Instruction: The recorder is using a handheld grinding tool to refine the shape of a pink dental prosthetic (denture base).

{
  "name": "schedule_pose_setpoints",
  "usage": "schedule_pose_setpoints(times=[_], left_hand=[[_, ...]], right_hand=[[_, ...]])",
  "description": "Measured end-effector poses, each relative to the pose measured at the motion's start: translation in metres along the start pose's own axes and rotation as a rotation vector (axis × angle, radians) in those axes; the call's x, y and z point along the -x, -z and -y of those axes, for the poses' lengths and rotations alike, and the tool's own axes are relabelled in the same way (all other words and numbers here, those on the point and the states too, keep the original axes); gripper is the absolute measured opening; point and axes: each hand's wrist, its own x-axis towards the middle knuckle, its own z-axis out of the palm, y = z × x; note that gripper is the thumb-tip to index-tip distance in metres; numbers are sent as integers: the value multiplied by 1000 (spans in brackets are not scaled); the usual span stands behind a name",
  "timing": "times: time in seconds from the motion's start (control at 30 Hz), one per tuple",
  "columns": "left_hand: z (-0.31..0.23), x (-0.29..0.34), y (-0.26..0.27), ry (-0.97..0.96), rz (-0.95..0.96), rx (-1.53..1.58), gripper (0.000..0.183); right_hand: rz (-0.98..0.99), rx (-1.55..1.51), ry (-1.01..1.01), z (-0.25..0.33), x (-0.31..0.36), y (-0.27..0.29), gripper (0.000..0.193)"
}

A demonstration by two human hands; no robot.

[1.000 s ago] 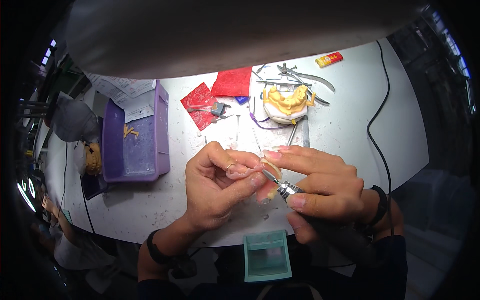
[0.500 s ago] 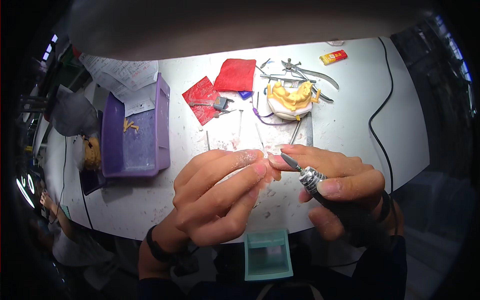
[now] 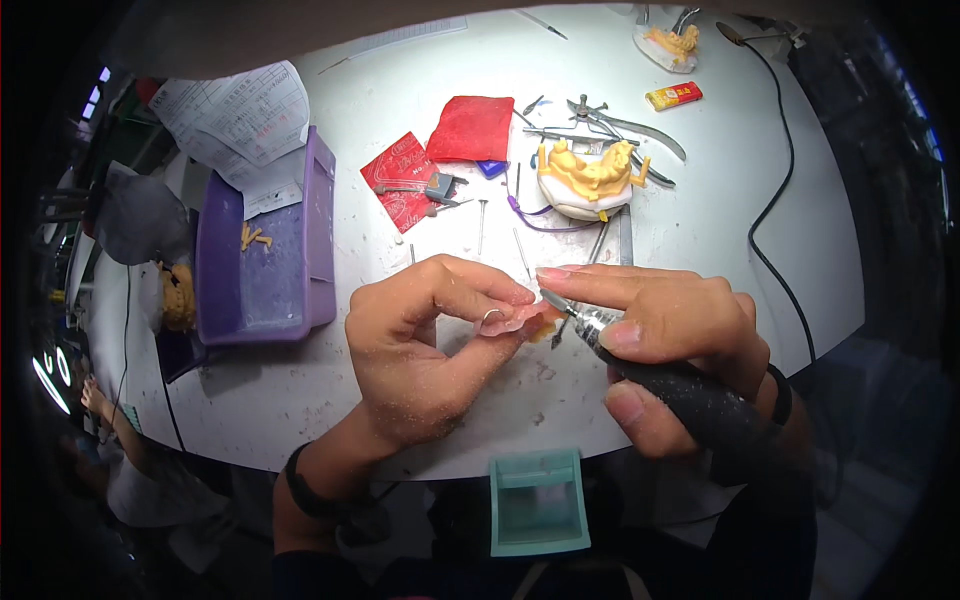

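Note:
My left hand [image 3: 415, 350] pinches a pink partial denture [image 3: 512, 320] with a curved wire clasp between thumb and fingers. Part of the piece is hidden by the fingertips. In my right hand [image 3: 685, 325] lies a black rotary handpiece [image 3: 690, 400], gripped like a pen. Its grey pointed bur [image 3: 558, 301] is at the denture's right edge; whether they touch I cannot tell. The right index finger stretches along toward the denture. Pale dust speckles both hands. Just beyond them, several thin metal instruments [image 3: 521, 252] lie on the white table [image 3: 480, 400].
A yellow dental model [image 3: 590, 180] on a white base sits beyond my hands, with pliers [image 3: 640, 135] behind it. Red sheets [image 3: 470, 128] lie left of it. At left stands a purple bin [image 3: 322, 230] with papers [image 3: 240, 110]. A black cable [image 3: 790, 170] runs down the right. Below the table edge is a teal tray [image 3: 540, 547].
My left hand has turned, bringing the pink denture and its wire clasp into sight. The bur has shifted slightly left and up. The view now shows more of the table's far side.

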Motion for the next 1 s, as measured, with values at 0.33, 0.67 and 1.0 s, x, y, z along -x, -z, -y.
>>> schedule_pose_setpoints(times=[0.33,0.67,1.0], left_hand=[[0,-1,-5,288,0,177,24],[4,0,-4,243,27,138,22],[5,-1,-1,83,88,-53,21]], right_hand=[[-9,-165,-433,8,-8,0,26],[7,-109,-273,-1,-4,0,25],[-177,-268,-79,-30,15,-21,26]])
